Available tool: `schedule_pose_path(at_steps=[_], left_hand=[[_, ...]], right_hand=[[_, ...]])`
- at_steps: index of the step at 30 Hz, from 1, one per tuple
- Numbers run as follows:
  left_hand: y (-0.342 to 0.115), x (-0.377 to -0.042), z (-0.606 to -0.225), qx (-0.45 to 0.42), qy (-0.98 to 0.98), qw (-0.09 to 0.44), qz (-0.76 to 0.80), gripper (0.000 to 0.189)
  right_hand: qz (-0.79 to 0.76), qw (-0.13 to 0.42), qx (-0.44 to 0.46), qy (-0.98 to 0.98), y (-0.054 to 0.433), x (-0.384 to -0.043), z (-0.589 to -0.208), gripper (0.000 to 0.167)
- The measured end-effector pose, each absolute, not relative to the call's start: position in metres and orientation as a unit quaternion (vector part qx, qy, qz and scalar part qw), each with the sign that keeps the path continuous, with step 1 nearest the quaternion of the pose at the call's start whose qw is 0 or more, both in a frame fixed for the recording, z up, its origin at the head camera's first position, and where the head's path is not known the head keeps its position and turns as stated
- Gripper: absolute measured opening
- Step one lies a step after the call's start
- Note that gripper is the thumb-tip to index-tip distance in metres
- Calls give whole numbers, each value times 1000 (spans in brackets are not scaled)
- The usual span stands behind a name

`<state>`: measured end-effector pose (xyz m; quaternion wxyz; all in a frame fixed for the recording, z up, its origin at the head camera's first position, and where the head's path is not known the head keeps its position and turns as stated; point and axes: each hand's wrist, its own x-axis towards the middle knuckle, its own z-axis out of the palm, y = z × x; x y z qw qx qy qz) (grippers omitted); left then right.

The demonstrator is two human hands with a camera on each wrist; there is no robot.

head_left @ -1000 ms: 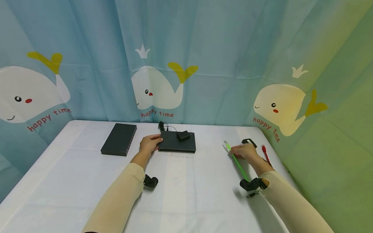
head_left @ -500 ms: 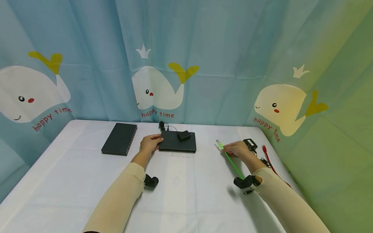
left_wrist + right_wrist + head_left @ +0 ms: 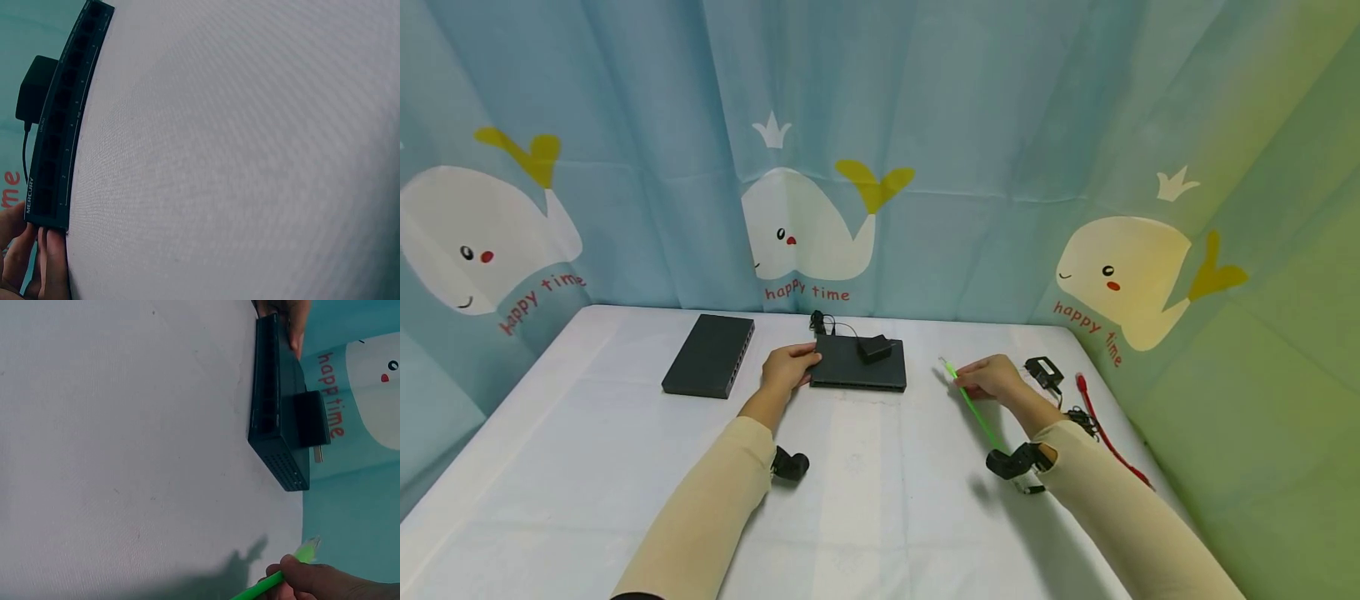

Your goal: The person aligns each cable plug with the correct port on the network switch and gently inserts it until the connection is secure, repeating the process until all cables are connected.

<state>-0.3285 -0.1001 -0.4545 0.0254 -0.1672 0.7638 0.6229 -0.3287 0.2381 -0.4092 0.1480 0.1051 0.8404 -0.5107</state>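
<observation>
My left hand (image 3: pixel 786 368) pinches the left end of a flat black network switch (image 3: pixel 842 368), thumb on top and fingers at its end. A row of numbered ports (image 3: pixel 62 100) runs along its front, as the left wrist view shows. On its top lies a black power adapter (image 3: pixel 874 348) with a thin cord. To the right, my right hand (image 3: pixel 992 380) pinches a green network cable (image 3: pixel 973 408) just behind its clear plug (image 3: pixel 310 547). The plug points away from me, apart from the switch, and the cable trails back under the wrist.
A second black switch box (image 3: pixel 709 356) lies at the back left. On the right are another power adapter (image 3: pixel 1044 372), its coiled black cord (image 3: pixel 1081 421) and a red network cable (image 3: pixel 1101 429). A whale-print curtain (image 3: pixel 970 250) hangs behind the white table (image 3: pixel 850 517).
My right hand has moved left with the green cable, toward the switch, uncovering the adapter and coiled cord on the right. The left hand has stayed on the switch.
</observation>
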Motion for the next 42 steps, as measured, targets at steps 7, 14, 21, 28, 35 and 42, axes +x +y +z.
schedule_pose_path(at_steps=[7,14,21,28,35,42], left_hand=[[-100,-329,-455,-165,767,23,620,35],[-99,-327,-454,-172,763,15,623,31],[-100,-329,-455,-172,761,27,625,35],[-101,-329,-454,-167,761,34,625,37],[-102,-327,-454,-156,760,37,630,37],[-103,-326,-453,-152,760,34,631,37]], right_hand=[[-528,172,102,826,230,-324,-408,36],[-546,183,90,813,224,-319,-412,37],[-552,198,83,806,218,-317,-415,37],[-556,214,94,797,210,-313,-417,35],[-571,228,110,781,207,-310,-423,36],[-575,233,110,776,205,-303,-426,38]])
